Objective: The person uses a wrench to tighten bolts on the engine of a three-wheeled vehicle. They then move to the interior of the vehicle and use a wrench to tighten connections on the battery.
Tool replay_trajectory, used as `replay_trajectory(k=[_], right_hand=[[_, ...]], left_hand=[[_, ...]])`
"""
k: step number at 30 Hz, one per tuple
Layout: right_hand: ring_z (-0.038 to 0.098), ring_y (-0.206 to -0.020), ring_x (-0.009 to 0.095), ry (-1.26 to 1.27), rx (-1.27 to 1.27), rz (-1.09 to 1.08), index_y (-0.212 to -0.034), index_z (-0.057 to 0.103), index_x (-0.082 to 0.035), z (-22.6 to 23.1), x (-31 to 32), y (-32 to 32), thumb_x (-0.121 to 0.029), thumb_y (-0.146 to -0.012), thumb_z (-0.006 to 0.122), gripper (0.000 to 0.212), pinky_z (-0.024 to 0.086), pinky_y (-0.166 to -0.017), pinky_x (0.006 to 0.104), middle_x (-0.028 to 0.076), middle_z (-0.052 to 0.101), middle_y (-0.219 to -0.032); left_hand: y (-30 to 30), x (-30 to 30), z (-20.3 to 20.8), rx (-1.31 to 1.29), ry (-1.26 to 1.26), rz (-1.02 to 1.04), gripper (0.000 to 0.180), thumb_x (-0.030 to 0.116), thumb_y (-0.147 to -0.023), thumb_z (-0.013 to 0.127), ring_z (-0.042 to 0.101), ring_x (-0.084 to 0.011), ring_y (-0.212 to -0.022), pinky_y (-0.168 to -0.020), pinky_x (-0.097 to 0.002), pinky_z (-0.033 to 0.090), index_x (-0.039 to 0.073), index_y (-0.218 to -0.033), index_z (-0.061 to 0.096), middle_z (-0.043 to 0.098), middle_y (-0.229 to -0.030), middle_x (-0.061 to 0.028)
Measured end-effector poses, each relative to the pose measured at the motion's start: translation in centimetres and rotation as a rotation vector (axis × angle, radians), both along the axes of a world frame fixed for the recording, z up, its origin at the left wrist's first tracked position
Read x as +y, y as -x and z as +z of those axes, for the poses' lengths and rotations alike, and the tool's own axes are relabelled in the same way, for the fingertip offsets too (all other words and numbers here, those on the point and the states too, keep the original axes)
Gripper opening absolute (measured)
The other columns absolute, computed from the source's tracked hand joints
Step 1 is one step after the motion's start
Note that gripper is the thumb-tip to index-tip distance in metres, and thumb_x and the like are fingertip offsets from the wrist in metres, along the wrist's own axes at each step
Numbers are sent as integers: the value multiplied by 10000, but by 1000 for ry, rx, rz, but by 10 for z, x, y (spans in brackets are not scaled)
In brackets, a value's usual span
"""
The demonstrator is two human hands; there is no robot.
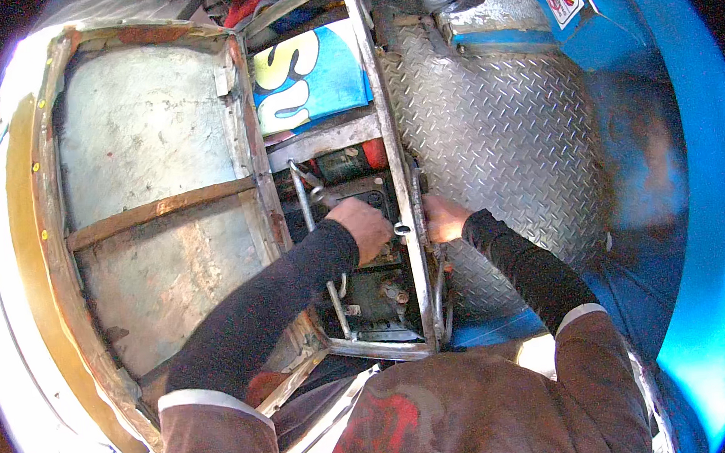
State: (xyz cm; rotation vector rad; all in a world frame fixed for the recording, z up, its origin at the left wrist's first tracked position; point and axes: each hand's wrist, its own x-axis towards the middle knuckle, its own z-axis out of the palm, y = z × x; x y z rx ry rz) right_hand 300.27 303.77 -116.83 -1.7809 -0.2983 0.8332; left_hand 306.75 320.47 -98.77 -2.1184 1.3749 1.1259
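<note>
My left hand (pixel 365 226) is closed, its fingers curled inside the open compartment of a metal frame (pixel 415 265). What it grips, if anything, is hidden by the hand. A small metal ring (pixel 402 230) shows at the frame's upright bar, right beside the fingertips. Across that bar, my right hand (pixel 445 217) reaches against its other side, with the fingertips out of sight behind the metal. Below and around the left hand lie dark mechanical parts (pixel 377 294). A bent metal rod (pixel 302 197) rises left of that hand.
To the left lies a large worn panel (pixel 146 116) with a wooden crossbar (pixel 163 211). A blue and yellow printed sheet (pixel 310 76) sits in the frame's far section. Diamond-plate metal flooring (pixel 500 128) spreads to the right, bounded by a blue wall (pixel 710 161).
</note>
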Motion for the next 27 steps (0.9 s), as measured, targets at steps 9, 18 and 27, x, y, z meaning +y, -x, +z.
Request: replay_trajectory(k=[9, 18, 27], right_hand=[[696, -820, 416, 30, 25, 8, -965, 671, 46, 22, 1, -5, -102, -682, 670, 320, 544, -709, 509, 268, 692, -854], [691, -833, 435, 33, -78, -8, -956, 681, 41, 6, 3, 0, -119, -677, 688, 321, 547, -717, 503, 271, 694, -857], [686, -833, 450, 62, -85, -46, -886, 651, 87, -9, 3, 3, -103, -693, 670, 272, 542, -708, 519, 298, 678, -837]], left_hand=[[-1, 7, 11, -46, 5, 164, 152, 198, -775, 642, 724, -315, -782, -664, -437, 582, 91, -822, 738, 731, -830, -137], [67, 53, -34, -174, 167, 1100, 332, 254, -870, 653, 657, -478, -885, -821, -513, 526, -77, -851, 664, 666, -865, -311], [84, 39, -43, -109, 297, 1509, 440, 398, -901, 691, 672, -430, -972, -860, -469, 522, -9, -1068, 695, 703, -985, -262]])
